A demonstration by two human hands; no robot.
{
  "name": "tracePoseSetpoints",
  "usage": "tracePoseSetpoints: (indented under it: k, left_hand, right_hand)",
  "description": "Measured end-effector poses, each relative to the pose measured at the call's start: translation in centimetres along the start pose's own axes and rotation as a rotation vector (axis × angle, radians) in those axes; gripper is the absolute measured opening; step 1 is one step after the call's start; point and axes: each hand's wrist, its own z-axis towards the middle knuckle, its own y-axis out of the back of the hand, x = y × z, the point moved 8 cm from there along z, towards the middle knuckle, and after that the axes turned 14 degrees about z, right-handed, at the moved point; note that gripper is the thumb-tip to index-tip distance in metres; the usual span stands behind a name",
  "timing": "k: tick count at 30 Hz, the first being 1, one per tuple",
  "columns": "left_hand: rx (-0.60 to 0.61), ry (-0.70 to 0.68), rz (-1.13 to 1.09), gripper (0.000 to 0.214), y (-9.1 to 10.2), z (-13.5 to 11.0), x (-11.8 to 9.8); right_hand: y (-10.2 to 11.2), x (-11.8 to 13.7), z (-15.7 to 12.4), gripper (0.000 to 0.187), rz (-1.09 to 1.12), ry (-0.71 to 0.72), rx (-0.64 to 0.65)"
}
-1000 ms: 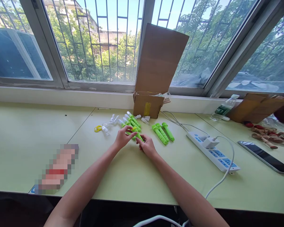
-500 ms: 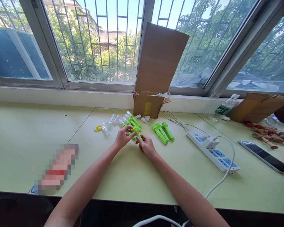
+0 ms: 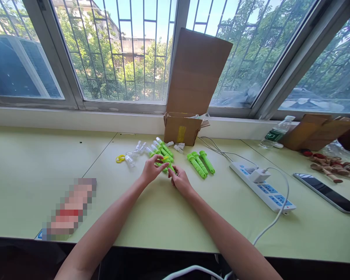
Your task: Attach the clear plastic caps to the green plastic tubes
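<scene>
Both my hands meet over the middle of the pale green table. My left hand pinches one end of a green plastic stick piece, and my right hand grips its other end with curled fingers. Behind them lie several more green sticks with clear caps. Three finished green sticks lie side by side to the right. Small clear caps and a yellow ring are scattered to the left.
An open cardboard box stands against the window sill. A white power strip with a plugged charger and cable lies right. A phone, water bottle, wooden pieces and a blurred packet also lie about.
Almost nothing moved; my right hand shifted very slightly towards the green piece, both hands keeping hold of it.
</scene>
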Motion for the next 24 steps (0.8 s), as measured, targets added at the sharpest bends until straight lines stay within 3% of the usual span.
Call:
tracePoseSetpoints:
  k: [10,24]
  left_hand:
    - [-0.005,-0.006,0.021,0.033,0.06,-0.16,0.01]
    - [0.019,0.002,-0.004,0.035,-0.13,-0.19,0.29]
  right_hand:
    - [0.77,-0.82,0.22,0.053,0.104,-0.074,-0.053]
    - [0.88,0.06,-0.12,0.046,0.035,-0.026,-0.083]
